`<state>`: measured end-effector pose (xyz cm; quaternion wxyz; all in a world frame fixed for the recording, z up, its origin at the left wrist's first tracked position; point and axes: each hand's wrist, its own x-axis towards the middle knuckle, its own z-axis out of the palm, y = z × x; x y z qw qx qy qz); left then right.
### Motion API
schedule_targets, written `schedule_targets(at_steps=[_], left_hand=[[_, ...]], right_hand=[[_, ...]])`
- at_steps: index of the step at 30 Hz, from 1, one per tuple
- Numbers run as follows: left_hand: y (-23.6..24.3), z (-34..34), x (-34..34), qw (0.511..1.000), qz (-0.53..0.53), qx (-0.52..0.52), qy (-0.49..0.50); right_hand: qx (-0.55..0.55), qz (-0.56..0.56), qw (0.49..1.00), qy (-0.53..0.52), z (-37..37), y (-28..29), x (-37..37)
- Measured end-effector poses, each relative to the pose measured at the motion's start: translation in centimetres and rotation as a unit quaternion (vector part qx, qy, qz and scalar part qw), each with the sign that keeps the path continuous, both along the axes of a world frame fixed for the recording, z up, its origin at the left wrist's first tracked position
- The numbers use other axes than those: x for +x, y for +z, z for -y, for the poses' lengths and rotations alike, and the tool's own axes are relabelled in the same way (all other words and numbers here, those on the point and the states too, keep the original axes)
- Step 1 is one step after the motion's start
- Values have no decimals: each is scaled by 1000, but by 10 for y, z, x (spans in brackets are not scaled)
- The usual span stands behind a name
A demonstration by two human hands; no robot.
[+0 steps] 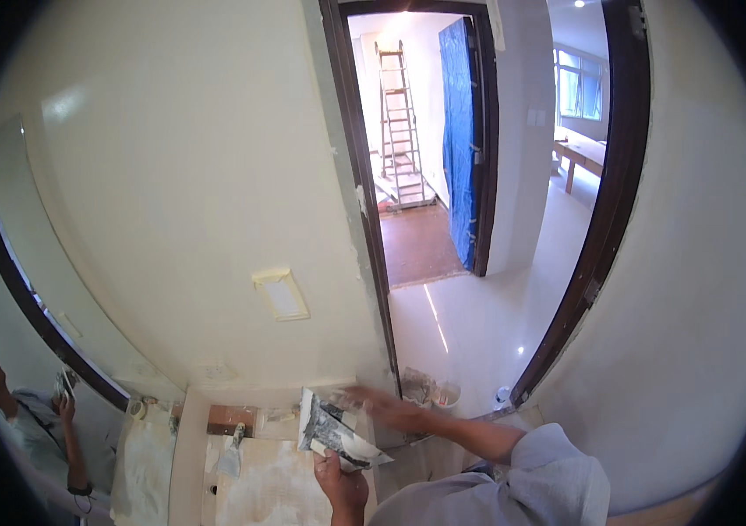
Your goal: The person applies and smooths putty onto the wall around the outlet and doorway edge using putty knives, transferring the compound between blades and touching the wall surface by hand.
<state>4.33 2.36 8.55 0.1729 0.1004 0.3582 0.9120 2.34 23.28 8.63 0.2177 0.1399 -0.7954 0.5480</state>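
Observation:
My left hand (340, 482) is closed around the lower edge of a wide, flat scraper (338, 431), its dark face smeared with white putty. Over the top end of that scraper is my right hand (373, 405), blurred by motion. Its fingers cannot be made out, nor whether they hold a second tool. Left of the hands, a putty knife (230, 454) with a whitish blade lies on a putty-stained board (263, 486).
A cream wall (189, 175) with a taped-edged switch plate (282, 294) rises ahead. A mirror (49, 351) at left reflects a person. Dark door frames (360, 175) stand right, with a bucket (446, 397) by the threshold. Beyond are a ladder (401, 123) and a blue-covered door (458, 145).

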Motion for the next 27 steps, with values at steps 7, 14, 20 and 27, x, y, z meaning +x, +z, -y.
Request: schedule_targets(at_steps=[7, 14, 20, 27], left_hand=[[-3, 5, -4, 999, -15, 35, -14], [-28, 15, -9, 999, 35, -17, -31], [-6, 5, 1, 999, 0, 33, 16], [-1, 8, -2, 998, 35, 46, 35]], right_hand=[[298, -401, 812, -300, -72, 218, -16], [385, -483, 696, -366, -97, 385, -37], [505, -384, 645, -426, -137, 400, -62], [584, -296, 602, -458, -130, 355, -72]])
